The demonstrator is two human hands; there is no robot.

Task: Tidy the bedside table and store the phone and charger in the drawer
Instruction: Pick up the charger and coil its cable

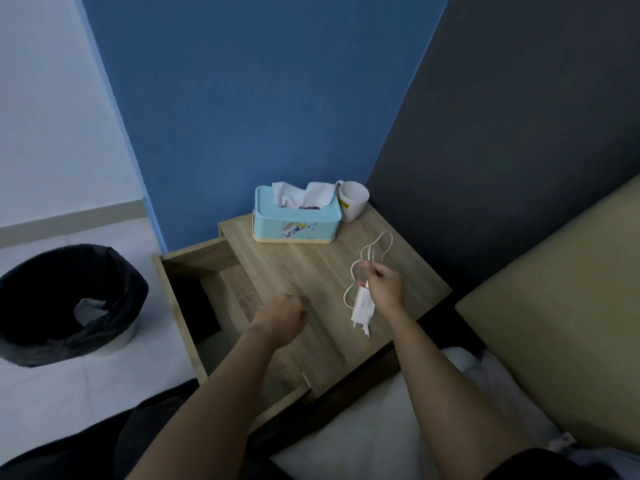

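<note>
Right hand (388, 289), fingers (369, 271) pinched on the cable (375, 249), dangles the white charger (362, 308) just above the bench (304, 268); left hand (282, 315) hovers fisted, empty; gather the loops first, then lower all into the open drawer (180, 271).

White charger (362, 305), turquoise tissue box (296, 220) with rainbow print, white mug (353, 200), black bin liner (65, 299)

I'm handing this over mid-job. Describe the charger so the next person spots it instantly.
Find the wooden bedside table against the blue wall. Over its right half, the right hand holds the charger: a white plug brick hanging prongs down, its thin white cable looped above. The tissue box and mug behind it are bulkier and have no cord.
</note>
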